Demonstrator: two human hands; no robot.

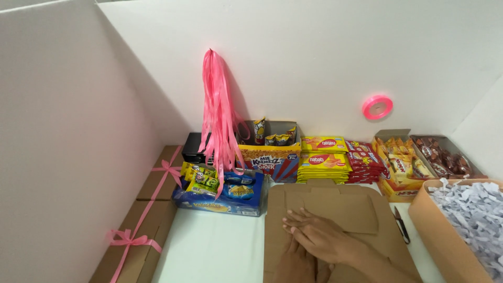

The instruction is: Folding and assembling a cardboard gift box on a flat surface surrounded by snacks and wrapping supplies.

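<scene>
Both grips released, right hand (322,236) over left hand (294,259), pressed flat on folded cardboard box (346,209) at table's (215,246) near edge.

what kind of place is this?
Probably a gift-hamper packing station: stacked snack packs, pink ribbon strands hung on the wall, a box of shredded paper filler, and both hands pressing flat cardboard.
</scene>
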